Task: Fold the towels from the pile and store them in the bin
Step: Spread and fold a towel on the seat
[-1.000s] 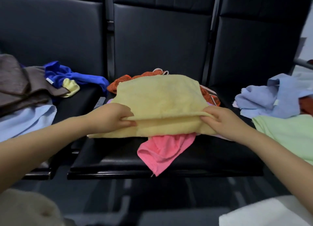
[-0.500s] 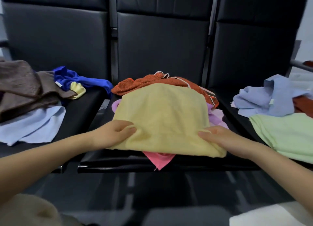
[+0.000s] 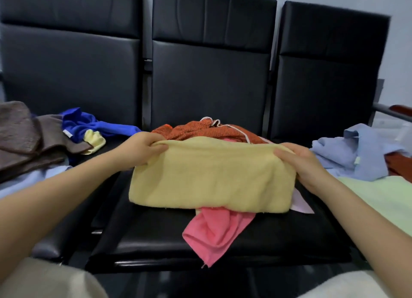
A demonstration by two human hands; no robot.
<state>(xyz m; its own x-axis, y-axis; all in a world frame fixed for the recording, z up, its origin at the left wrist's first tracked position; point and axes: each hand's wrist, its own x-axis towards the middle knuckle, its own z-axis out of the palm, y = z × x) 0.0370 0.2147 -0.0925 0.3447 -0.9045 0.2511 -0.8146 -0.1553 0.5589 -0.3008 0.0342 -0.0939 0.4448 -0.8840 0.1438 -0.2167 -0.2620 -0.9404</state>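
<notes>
A folded yellow towel [image 3: 211, 177] lies across the pile on the middle black seat [image 3: 156, 237]. My left hand [image 3: 140, 149] grips its upper left corner, and my right hand [image 3: 301, 161] grips its upper right corner. Under it, a pink towel [image 3: 214, 233] hangs toward the seat's front edge, and an orange towel [image 3: 200, 129] sits behind. No bin is in view.
On the left seat lie brown towels [image 3: 24, 139], a blue towel [image 3: 89, 124], a small yellow cloth [image 3: 94, 139] and a pale blue towel [image 3: 20, 181]. On the right seat lie a light blue towel [image 3: 350, 155] and a green towel [image 3: 383, 199]. Black seat backs stand behind.
Both hands have moved from the towel's near edge to its far edge and now grip the upper corners. The yellow towel looks shorter, folded over.
</notes>
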